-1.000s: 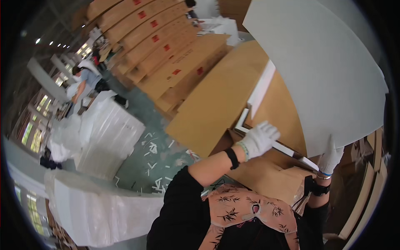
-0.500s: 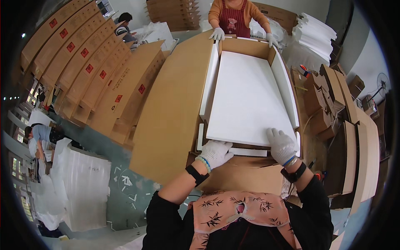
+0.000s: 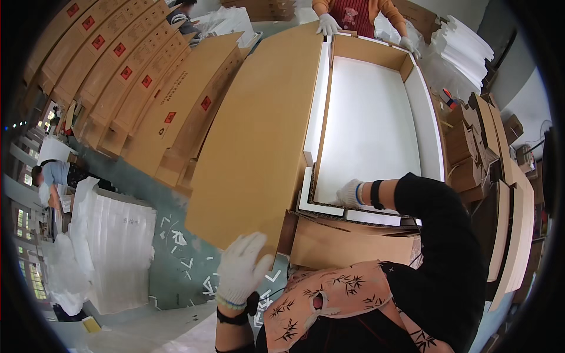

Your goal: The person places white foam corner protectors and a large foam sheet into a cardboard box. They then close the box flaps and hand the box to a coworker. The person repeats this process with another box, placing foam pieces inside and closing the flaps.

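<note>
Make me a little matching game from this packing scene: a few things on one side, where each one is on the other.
Things:
1. left hand
2. right hand
3. white panel
4. co-worker's gloved hands

Places:
A. lying flat inside the open box
B. on the near corner of the big cardboard flap
C. at the box's far end
D. on the panel's near edge

Pairs: 1-B, 2-D, 3-A, 4-C

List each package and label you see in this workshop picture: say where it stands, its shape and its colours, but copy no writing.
Open carton: centre, long, brown, white foam lining; right hand presses inside.
Carton flap: left of it, broad, brown; left hand at its near corner.
Stacked cartons: upper left, long, brown, leaning in a row.
Labels: small red squares on those cartons.
</note>
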Tool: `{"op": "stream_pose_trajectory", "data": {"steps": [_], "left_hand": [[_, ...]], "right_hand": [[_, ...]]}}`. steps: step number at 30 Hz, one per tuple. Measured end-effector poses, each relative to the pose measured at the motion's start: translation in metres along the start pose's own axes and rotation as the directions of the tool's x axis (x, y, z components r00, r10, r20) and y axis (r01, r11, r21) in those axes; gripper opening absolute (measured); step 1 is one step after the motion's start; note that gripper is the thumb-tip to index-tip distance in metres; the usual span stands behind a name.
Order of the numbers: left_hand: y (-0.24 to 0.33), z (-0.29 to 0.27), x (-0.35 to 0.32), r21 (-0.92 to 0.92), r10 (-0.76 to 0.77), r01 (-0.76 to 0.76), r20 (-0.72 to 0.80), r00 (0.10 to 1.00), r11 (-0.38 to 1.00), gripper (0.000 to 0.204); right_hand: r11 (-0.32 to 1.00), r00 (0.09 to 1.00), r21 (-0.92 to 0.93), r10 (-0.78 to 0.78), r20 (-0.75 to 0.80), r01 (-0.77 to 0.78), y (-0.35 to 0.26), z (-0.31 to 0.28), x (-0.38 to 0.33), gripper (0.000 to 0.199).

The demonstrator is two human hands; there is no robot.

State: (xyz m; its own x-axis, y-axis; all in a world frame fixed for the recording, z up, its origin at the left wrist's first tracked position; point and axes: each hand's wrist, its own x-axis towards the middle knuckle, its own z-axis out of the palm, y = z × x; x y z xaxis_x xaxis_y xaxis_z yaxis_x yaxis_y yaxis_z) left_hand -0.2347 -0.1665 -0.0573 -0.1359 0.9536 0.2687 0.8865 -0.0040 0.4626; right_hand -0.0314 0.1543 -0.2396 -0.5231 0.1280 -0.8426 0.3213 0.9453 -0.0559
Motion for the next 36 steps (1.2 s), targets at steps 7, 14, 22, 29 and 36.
{"op": "stream_pose_trajectory", "data": {"steps": [7, 14, 22, 29, 36], "left_hand": [[-0.015, -0.004, -0.155, 0.074, -0.659, 0.667, -0.108, 0.745, 0.742, 0.036], [-0.026, 0.040, -0.234, 0.186, -0.811, 0.791, 0.087, 0.578, 0.583, 0.043], [-0.039, 0.110, -0.193, 0.427, -0.767, 0.705, 0.587, 0.259, 0.566, 0.045], [-0.116, 0.248, -0.129, 0.176, -0.278, 0.268, 0.867, 0.414, 0.947, 0.046], [-0.097, 0.346, -0.091, 0.016, -0.011, -0.022, 0.971, 0.238, 1.000, 0.046]], "right_hand": [[0.986, 0.998, -0.164, -0.004, 0.064, 0.014, 0.044, 0.038, -0.051, 0.023], [0.957, 0.901, 0.059, -0.286, 0.327, 0.283, 0.153, 0.217, -0.057, 0.040], [0.937, 0.853, 0.330, 0.263, -0.451, -0.114, 0.060, 0.075, -0.194, 0.057], [0.500, 0.216, 0.594, 0.622, -0.753, 0.630, -0.117, 0.226, -0.288, 0.050], [-0.439, 0.398, 0.838, 0.867, 0.300, 0.324, -0.351, 0.392, -0.290, 0.053]]}}
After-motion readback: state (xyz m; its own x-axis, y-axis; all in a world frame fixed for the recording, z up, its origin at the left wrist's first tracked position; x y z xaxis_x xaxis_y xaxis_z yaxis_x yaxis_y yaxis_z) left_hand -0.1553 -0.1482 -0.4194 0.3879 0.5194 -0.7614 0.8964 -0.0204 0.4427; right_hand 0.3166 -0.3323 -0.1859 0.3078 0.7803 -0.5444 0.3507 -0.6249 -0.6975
